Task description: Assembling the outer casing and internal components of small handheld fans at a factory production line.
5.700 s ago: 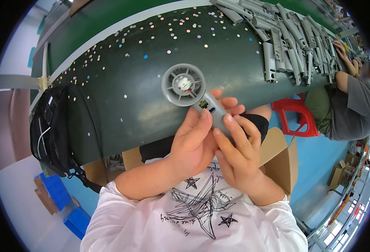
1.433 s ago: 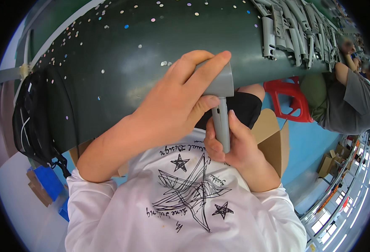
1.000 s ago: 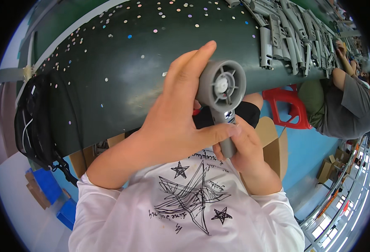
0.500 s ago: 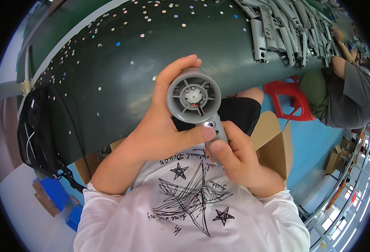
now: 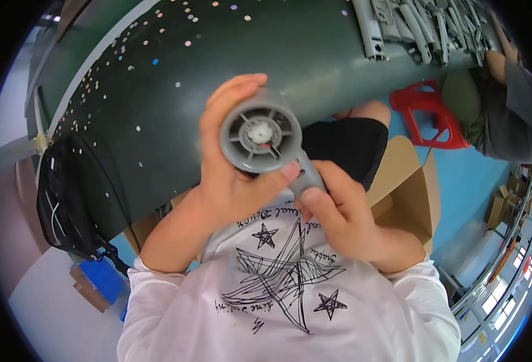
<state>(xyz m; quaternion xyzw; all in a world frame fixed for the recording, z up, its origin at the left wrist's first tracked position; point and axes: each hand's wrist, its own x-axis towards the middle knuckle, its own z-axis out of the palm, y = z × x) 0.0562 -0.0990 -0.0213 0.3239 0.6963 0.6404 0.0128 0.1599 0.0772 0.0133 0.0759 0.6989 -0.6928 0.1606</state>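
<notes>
Judged from the grip, the step in hand is holding the grey handheld fan (image 5: 261,134) with both hands, its spoked face turned toward the person. Relative to the bench (image 5: 314,72), the fan is held at the near edge, its handle (image 5: 312,178) sloping toward the person's right.

For good handling:
1. Support the weight at the handle; steady the round housing with light pressure only.
2. Keep fingertips out of the gaps between the spokes; moving parts may lie behind them.
3. Keep the thumbs clear of the small dark slot (image 5: 302,172) so that it can be seen.
4. Keep the face square to the eye; a steep tilt would likely hide the inner parts.

State of the hands:
- Left hand (image 5: 224,172): curved around the left side of the housing, fingers over its far side, thumb laid along the lower rim toward the handle.
- Right hand (image 5: 347,214): pinching the lower handle, thumb on the front. Its fingers curl around the right side; their contact behind the handle cannot be told.

At the bench's far right lie grey parts (image 5: 420,33).
</notes>
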